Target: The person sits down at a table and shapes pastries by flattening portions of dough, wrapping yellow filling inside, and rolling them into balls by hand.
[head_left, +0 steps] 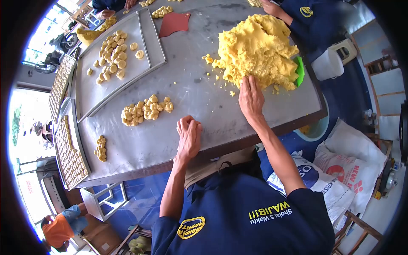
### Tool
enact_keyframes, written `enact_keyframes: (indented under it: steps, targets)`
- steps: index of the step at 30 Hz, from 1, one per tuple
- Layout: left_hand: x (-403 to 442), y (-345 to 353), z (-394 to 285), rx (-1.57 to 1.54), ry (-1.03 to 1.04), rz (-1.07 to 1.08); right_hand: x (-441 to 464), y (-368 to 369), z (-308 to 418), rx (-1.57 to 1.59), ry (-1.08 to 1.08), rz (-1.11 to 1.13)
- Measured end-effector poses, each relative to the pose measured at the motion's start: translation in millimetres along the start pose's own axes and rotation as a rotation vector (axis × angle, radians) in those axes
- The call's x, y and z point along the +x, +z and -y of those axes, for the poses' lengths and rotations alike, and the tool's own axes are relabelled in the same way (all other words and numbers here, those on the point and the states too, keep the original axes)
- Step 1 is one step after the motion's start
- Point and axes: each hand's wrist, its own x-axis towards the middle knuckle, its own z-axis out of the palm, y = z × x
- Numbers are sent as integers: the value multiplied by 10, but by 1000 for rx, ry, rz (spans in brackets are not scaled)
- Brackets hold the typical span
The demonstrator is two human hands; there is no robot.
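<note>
The right hand (251, 100) lies unclenched, fingers straight against the dough mound (255, 46) at one o'clock; gentle pressure should limit crumbs (208, 59). At seven o'clock from the mound, the left hand (189, 137) curls, its grip unclear.

We curl our left hand (188, 134) loosely; we stretch our right hand (250, 100) farther forward, its fingers (252, 83) straight and close together.

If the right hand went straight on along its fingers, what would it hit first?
The big mound of yellow dough. The right hand seems to touch its near edge, though depth is hard to judge from this single view.
</note>
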Motion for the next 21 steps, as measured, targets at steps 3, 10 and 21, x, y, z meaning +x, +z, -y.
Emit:
enact_keyframes:
  steps: [3,10,21]
  targets:
    - [12,-26,-28,34,-98,-33,-34,-1,51,76,-1,57]
    - [-115,-58,40,316,-9,-195,-233,-280,-17,233,18,240]
    - [577,180,314,388,-188,-169,-119,-438,-96,408,38,255]
